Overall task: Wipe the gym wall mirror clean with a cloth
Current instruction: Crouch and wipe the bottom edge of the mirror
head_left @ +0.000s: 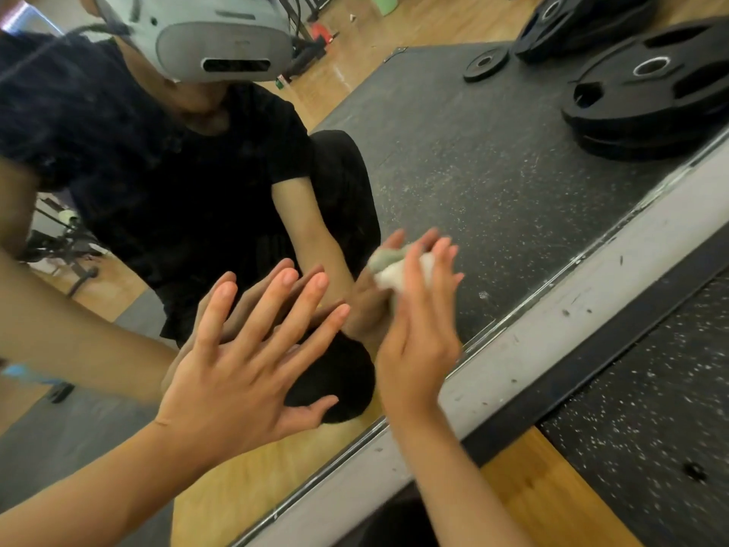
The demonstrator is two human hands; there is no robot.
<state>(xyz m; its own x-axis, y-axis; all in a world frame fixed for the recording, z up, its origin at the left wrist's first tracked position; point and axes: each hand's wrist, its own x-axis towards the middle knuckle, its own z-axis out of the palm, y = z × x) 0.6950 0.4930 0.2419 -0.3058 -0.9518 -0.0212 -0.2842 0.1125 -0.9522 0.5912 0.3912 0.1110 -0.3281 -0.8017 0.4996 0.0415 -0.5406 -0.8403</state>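
Note:
The wall mirror [493,183] fills most of the head view, its lower edge running from bottom left to upper right. My left hand [244,369] lies flat on the glass with its fingers spread and straight. Further right, my right hand [422,325] presses a crumpled whitish cloth [394,272] against the mirror with straight fingers; the hand is slightly blurred. Most of the cloth is hidden behind those fingers. The glass shows both hands' reflections and a crouching person in black wearing a headset.
A grey metal frame strip [552,329] borders the mirror's lower edge. Below it lie a speckled black rubber mat [647,388] and wooden floor [552,499]. Reflected black weight plates [647,92] appear at the top right of the glass.

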